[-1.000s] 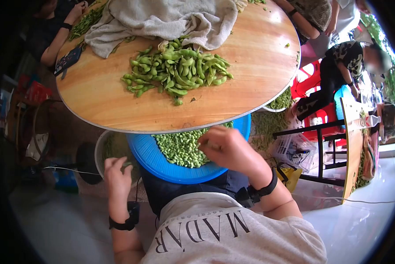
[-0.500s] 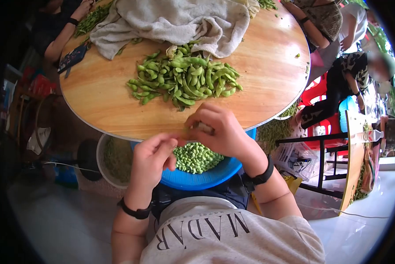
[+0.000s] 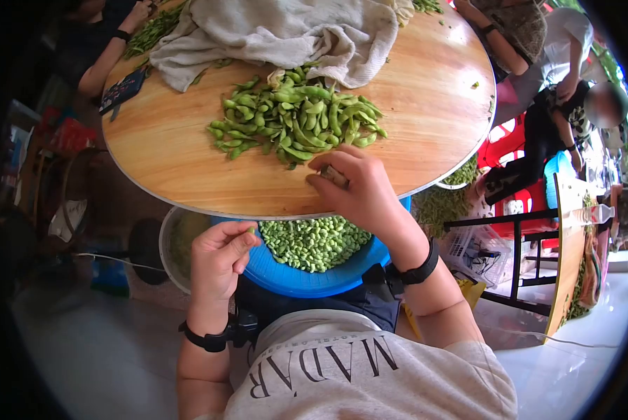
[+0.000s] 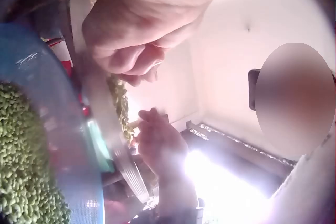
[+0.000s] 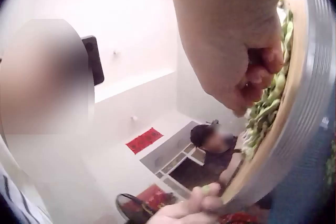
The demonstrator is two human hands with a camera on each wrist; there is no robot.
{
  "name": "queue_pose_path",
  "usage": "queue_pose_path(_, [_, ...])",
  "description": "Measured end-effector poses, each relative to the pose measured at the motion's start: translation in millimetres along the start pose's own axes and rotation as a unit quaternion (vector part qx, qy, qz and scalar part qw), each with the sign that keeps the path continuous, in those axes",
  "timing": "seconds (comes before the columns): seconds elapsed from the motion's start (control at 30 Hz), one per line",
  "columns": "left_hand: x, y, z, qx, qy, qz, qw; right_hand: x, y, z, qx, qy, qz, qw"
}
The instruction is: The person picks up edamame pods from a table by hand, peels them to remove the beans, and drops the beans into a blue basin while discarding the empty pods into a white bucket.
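Since half a second ago your hands are coming apart: your right hand (image 3: pixel 359 196) is now lying up on the table (image 3: pixel 181 164) at the near edge of the pile of pods (image 3: pixel 300 119), and your left hand (image 3: pixel 219 262) is now hanging lower, by the left rim of the blue basin (image 3: pixel 296 283), just beside the white bucket (image 3: pixel 168 241). Your right grip is curling round a pod (image 3: pixel 333 176), fingertips pressing on it; your left grip is pinching a small green shell (image 3: pixel 250 230) between thumb and forefinger. Shelled beans (image 3: pixel 317 241) are sitting in the basin on your lap, partly tucked under the table rim. Risk, as I'm judging it: the shell is hanging right over the line between basin and bucket, so a loose release is likely dropping it among the beans. Dragging the pod back could also be pulling neighbours off the near edge, past the basin to the floor. Room is looking tight between table rim and basin; bare wood is lying open to the left of the pile, while the towel (image 3: pixel 272 31) is closing off the far side and other people are sitting round the far and right edges.
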State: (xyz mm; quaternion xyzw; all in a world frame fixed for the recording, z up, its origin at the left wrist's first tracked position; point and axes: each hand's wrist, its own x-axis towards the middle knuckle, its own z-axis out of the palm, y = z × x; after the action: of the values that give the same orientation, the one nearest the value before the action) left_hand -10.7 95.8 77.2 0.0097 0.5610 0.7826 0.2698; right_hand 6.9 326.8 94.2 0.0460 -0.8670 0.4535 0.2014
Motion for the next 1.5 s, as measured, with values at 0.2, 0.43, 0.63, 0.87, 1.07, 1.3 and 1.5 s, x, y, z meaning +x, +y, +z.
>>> queue_pose_path(0.2, [-6.8, 2.4, 22.8, 0.060, -0.018, 0.082, 0.995, -20.6, -31.4, 14.2, 0.336, -0.214, 0.238, 0.886])
queue_pose_path(0.43, [-15.6, -2.4, 37.2, 0.243, -0.033, 0.162, 0.956, -42.6, -32.6, 16.3, 0.428, -0.242, 0.260, 0.831])
queue_pose_path(0.63, [-25.3, -2.6, 38.6, 0.337, -0.034, 0.218, 0.915, -50.6, -35.6, 13.1, 0.428, -0.262, 0.280, 0.819])
queue_pose_path(0.87, [-29.8, -5.6, 42.3, 0.381, -0.027, 0.297, 0.875, -57.7, -42.3, 7.8, 0.409, -0.266, 0.297, 0.820])
queue_pose_path(1.07, [-30.7, -6.2, 45.1, 0.387, -0.035, 0.310, 0.868, -63.8, -37.9, 10.0, 0.416, -0.253, 0.308, 0.818])
queue_pose_path(1.3, [-32.5, -13.4, 43.8, 0.294, -0.033, 0.165, 0.941, -71.2, -33.1, 15.4, 0.452, -0.209, 0.307, 0.811])
queue_pose_path(1.5, [-25.6, -24.3, 37.4, -0.085, -0.045, -0.062, 0.993, -73.5, -34.3, 17.4, 0.323, -0.185, 0.230, 0.899])
